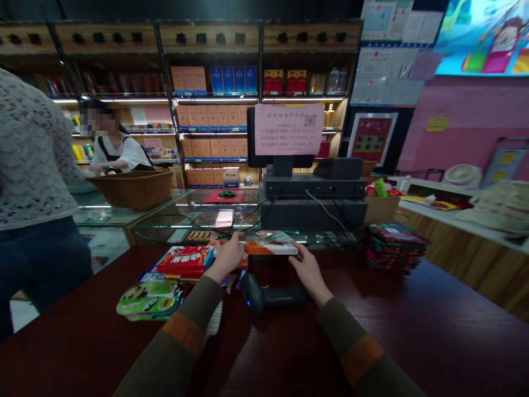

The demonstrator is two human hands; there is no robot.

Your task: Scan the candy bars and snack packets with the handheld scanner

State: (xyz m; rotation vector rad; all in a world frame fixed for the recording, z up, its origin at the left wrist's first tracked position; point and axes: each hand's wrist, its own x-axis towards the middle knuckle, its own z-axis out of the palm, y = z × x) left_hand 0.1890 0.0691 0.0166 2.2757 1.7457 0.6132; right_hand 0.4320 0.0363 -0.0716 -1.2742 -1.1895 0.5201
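Between my two hands a flat orange and white box (273, 247) is held above the dark red table (314, 342). My left hand (228, 255) closes on its left end, and my right hand (308, 270) grips its right end. Below the box lies a black barcode scanner (268, 296) with a small blue light. Left of my left hand sit a red packet (185, 259) and other packages, partly hidden by that hand. A green panda-printed package (151, 299) lies nearer to me, beside my left sleeve.
A monitor (281, 160) with a pink notice stands on a black cash drawer (314, 214) behind the table. To the right is a stack of dark packets (394, 248). At left, one person (37, 165) stands close; another (119, 146) is behind a wicker basket (132, 190).
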